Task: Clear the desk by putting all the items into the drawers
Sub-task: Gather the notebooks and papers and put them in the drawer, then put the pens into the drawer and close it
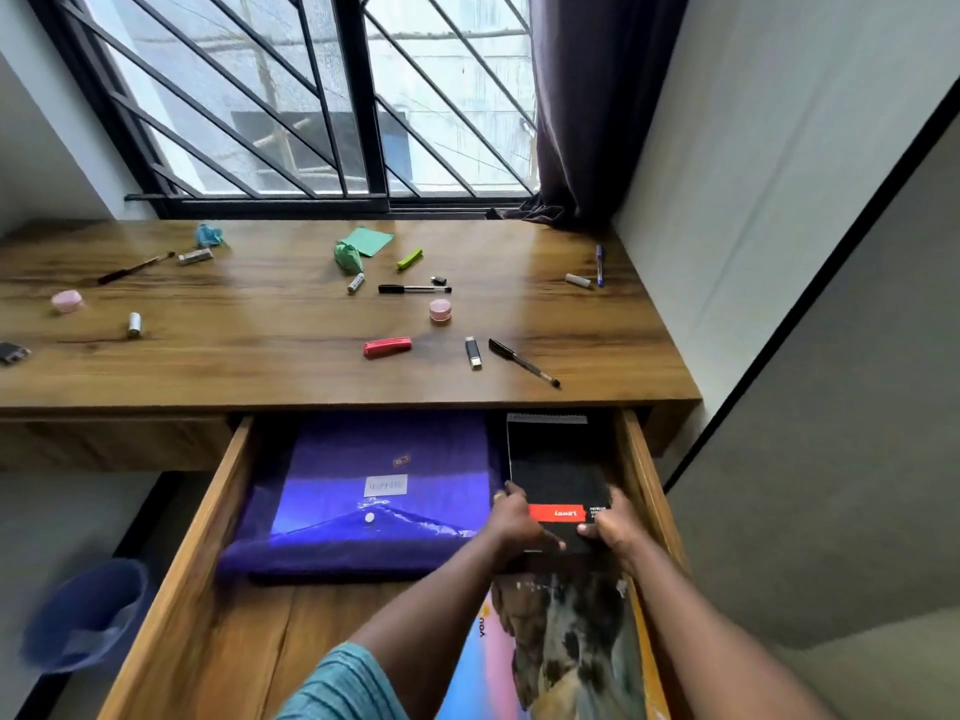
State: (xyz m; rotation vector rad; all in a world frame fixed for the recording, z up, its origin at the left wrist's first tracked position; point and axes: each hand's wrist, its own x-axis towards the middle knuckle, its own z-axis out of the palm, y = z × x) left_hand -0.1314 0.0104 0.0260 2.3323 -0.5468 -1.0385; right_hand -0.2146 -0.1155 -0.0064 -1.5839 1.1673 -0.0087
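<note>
A black spiral notepad (557, 465) with a red label lies in the right part of the open wooden drawer (208, 537). My left hand (511, 522) grips its left edge and my right hand (615, 527) grips its lower right corner. Beside it in the drawer lies a purple folder (374, 491), and a colourful picture book (561, 641) sits under my forearms. On the desk (291, 366) remain a red stapler (387, 347), a USB stick (472, 351), black pens (522, 362) (414, 289), pink jars (440, 309) (67, 301) and a green highlighter (409, 258).
Green paper (366, 241), crumpled wads (347, 258) (209, 234), small tubes (355, 283) (134, 324) (578, 280), a blue pen (599, 265) and a brush (136, 268) lie scattered on the desk. A blue bin (85, 613) stands on the floor at left. A wall runs along the right.
</note>
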